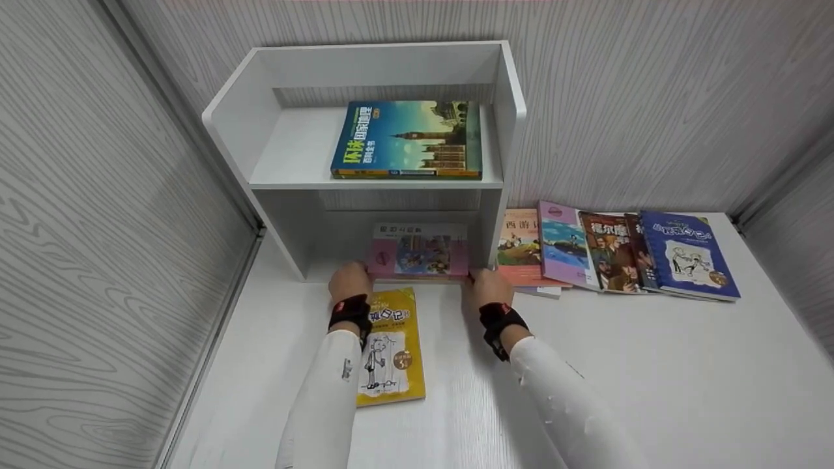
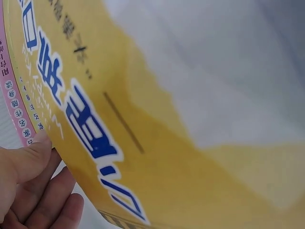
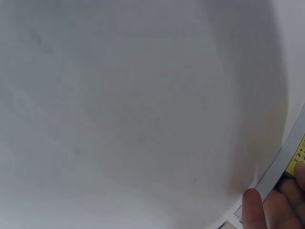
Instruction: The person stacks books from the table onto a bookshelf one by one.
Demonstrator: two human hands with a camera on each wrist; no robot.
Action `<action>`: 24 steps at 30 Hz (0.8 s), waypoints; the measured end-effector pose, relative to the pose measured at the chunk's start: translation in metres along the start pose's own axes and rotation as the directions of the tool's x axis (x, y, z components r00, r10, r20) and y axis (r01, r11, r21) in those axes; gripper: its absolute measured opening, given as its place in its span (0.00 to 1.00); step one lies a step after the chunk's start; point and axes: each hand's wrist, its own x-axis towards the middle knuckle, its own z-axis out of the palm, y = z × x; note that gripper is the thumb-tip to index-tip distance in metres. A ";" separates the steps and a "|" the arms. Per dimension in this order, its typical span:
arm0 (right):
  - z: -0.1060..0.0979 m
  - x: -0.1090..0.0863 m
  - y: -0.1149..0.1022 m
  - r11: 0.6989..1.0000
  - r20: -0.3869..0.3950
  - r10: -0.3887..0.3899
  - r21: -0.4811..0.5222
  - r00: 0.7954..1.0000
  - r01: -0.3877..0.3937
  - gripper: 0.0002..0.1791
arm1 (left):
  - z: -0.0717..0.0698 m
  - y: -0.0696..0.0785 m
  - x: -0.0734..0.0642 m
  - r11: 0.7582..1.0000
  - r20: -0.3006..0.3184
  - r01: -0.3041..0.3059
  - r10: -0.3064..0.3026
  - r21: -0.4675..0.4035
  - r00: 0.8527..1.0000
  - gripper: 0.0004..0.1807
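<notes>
In the lower compartment of the white bookshelf (image 1: pixel 384 67), towards its right side, a pink-bordered paperback (image 1: pixel 417 251) lies flat, its front edge between the two hands. The left hand (image 1: pixel 352 281) seems to pinch the near left corner, thumb against the edge and fingers curled; the right hand (image 1: pixel 490 288) is at the near right corner, though I cannot tell whether its fingers are clamped. The book should be fairly light and slightly bendy, its smooth cover apt to slide, so both front corners look the best hold. The right side panel (image 1: pixel 490 225) probably leaves those fingers little room. A yellow comic diary (image 1: pixel 391 348) lies in front; a geography encyclopedia (image 1: pixel 410 139) rests above, and outside lie an orange 西游记 book (image 1: pixel 519 244) and a blue comic diary (image 1: pixel 690 255).
</notes>
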 end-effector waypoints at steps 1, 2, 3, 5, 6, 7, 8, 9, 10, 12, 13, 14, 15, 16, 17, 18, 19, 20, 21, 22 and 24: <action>0.000 0.000 0.000 1.000 -0.003 0.003 -0.003 1.000 -0.003 0.11 | 0.000 0.000 0.000 1.000 0.001 0.001 -0.001 -0.005 1.000 0.08; 0.001 0.000 0.000 1.000 -0.005 0.002 -0.011 1.000 -0.002 0.11 | 0.000 -0.001 0.001 1.000 0.002 0.003 -0.003 -0.009 1.000 0.08; 0.002 0.000 0.000 1.000 -0.004 0.003 -0.017 1.000 -0.003 0.11 | 0.001 -0.001 0.001 1.000 0.003 0.004 -0.003 -0.013 1.000 0.08; 0.003 0.001 0.001 1.000 -0.002 0.005 -0.021 1.000 -0.005 0.10 | 0.001 -0.002 0.001 1.000 0.000 0.001 -0.001 -0.017 1.000 0.08; 0.003 0.001 0.001 1.000 -0.001 0.007 -0.019 1.000 -0.007 0.10 | 0.001 -0.002 0.001 1.000 -0.003 0.000 0.000 -0.018 1.000 0.08; 0.003 0.002 0.001 1.000 0.000 0.009 -0.016 1.000 -0.009 0.10 | 0.002 -0.002 0.002 1.000 -0.009 -0.001 0.001 -0.020 1.000 0.08; 0.004 0.002 0.001 1.000 0.004 0.014 -0.011 1.000 -0.014 0.10 | 0.002 -0.002 0.002 1.000 -0.013 -0.002 0.002 -0.018 1.000 0.08; 0.004 0.003 0.001 1.000 0.005 0.020 -0.004 1.000 -0.020 0.10 | 0.002 -0.002 0.002 1.000 -0.017 -0.002 0.002 -0.016 1.000 0.08; 0.003 0.003 0.001 1.000 0.007 0.026 0.000 1.000 -0.026 0.10 | 0.001 -0.002 0.002 1.000 -0.020 -0.001 0.001 -0.013 1.000 0.08; 0.004 0.004 0.000 0.999 0.007 0.034 -0.003 0.999 -0.034 0.12 | 0.000 0.000 0.002 1.000 -0.018 0.010 -0.011 -0.012 1.000 0.08; 0.004 0.004 0.000 0.999 0.005 0.038 -0.007 0.999 -0.038 0.13 | -0.001 0.000 0.002 1.000 -0.014 0.018 -0.018 -0.013 1.000 0.08; 0.004 0.003 0.000 0.999 0.000 0.040 -0.010 0.999 -0.040 0.14 | -0.001 0.001 0.002 1.000 -0.009 0.027 -0.027 -0.014 1.000 0.08; 0.004 0.003 0.000 0.999 -0.007 0.040 -0.014 0.999 -0.040 0.15 | -0.002 0.002 0.002 0.999 -0.005 0.034 -0.034 -0.014 0.999 0.08; 0.004 0.003 -0.001 0.999 -0.014 0.039 -0.016 0.999 -0.039 0.16 | -0.003 0.002 0.002 0.999 -0.003 0.039 -0.039 -0.015 0.999 0.08; 0.004 0.003 -0.001 0.999 -0.022 0.037 -0.018 0.999 -0.037 0.17 | -0.003 0.002 0.001 0.999 -0.002 0.044 -0.044 -0.016 0.999 0.08; 0.004 0.002 -0.001 0.999 -0.031 0.032 -0.016 0.999 -0.032 0.17 | -0.003 0.002 0.001 0.999 -0.004 0.045 -0.045 -0.017 0.999 0.08; 0.004 0.001 -0.001 1.000 -0.035 0.027 -0.012 0.999 -0.027 0.17 | -0.003 0.002 0.001 0.999 -0.006 0.044 -0.044 -0.021 0.999 0.08; 0.004 0.001 -0.001 1.000 -0.040 0.020 -0.008 0.999 -0.020 0.17 | -0.003 0.002 0.001 0.999 -0.007 0.040 -0.040 -0.024 0.999 0.09; 0.004 0.001 0.000 1.000 -0.048 0.007 -0.007 0.999 -0.008 0.17 | -0.003 0.001 0.001 0.999 -0.007 0.037 -0.037 -0.030 0.999 0.09; 0.005 0.001 0.001 1.000 -0.050 -0.003 -0.001 0.999 0.003 0.16 | -0.003 0.001 0.000 0.999 -0.007 0.034 -0.034 -0.040 0.999 0.08; 0.006 0.000 0.004 1.000 -0.044 -0.014 0.018 0.999 0.015 0.13 | -0.003 -0.001 0.000 0.997 0.005 0.031 -0.030 -0.069 1.000 0.08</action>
